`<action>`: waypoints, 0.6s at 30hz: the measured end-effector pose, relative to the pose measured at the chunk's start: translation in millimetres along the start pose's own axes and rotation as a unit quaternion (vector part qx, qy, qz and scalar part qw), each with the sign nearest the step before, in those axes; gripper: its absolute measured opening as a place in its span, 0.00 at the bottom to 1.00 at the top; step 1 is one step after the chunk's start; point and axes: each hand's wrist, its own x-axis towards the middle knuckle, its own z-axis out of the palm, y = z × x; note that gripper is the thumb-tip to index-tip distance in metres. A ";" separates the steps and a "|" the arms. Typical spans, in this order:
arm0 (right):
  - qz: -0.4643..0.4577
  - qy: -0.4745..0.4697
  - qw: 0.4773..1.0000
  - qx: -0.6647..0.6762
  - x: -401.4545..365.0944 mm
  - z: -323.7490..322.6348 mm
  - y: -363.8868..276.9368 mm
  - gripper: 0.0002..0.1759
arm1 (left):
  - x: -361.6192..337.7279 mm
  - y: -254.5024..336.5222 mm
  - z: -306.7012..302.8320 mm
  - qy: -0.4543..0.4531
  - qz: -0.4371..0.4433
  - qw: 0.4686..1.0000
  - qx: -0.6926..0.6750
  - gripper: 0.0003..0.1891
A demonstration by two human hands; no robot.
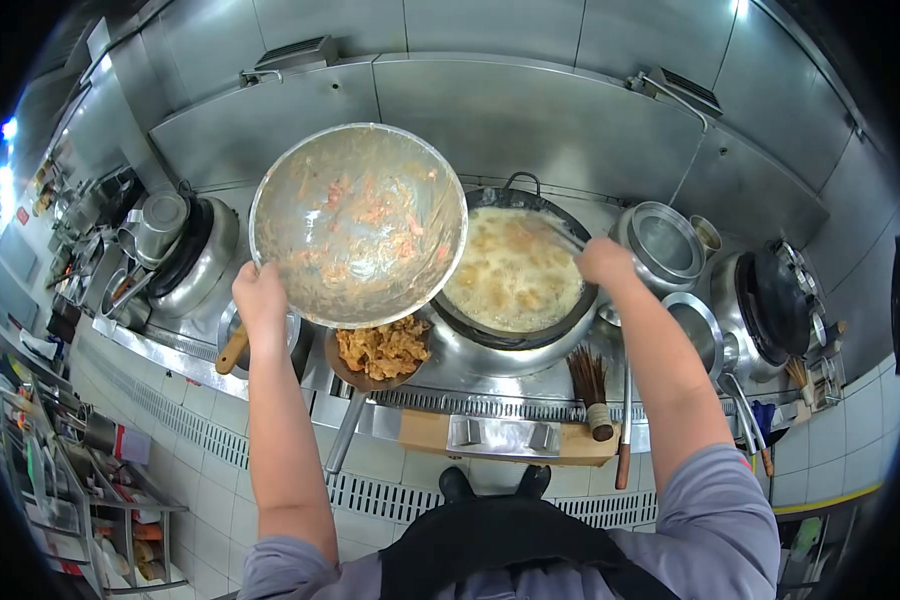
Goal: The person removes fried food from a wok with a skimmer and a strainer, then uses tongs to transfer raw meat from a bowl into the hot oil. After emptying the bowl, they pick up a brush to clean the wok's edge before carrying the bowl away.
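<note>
My left hand [260, 295] grips the lower left rim of a large round bowl [360, 225]. Its inside faces me, tilted up and smeared with pale batter and reddish bits. Beside it, a dark wok [530, 340] holds bubbling, foamy oil [515, 265] with golden pieces in it. My right hand [605, 262] is closed round a thin metal utensil [567, 234] that reaches into the oil from the right; its far end is hidden by foam. Below the bowl, browned fried pieces [382, 352] fill a long-handled ladle or strainer [348, 430].
A bamboo brush [590, 385] and a wooden-ended long handle [624, 440] lie at the front of the range. Strainers [665, 242] stand right of the wok. Other wok stations [195, 255] flank both sides. A loaded shelf rack [95, 500] stands at lower left.
</note>
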 end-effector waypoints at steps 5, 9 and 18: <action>-0.044 -0.079 0.996 -0.007 -29.0 6.0 -19.6 0.20 | -9.9 3.7 -5.7 0.013 -0.020 1.000 -0.007 0.09; -0.045 -0.075 0.996 0.031 -51.8 -5.0 13.1 0.27 | -6.6 -7.8 -6.0 0.000 -0.010 1.000 -0.029 0.09; 0.089 0.084 0.975 0.186 -165.0 118.5 63.9 0.34 | 3.4 -10.5 6.4 -0.029 -0.076 0.989 -0.120 0.04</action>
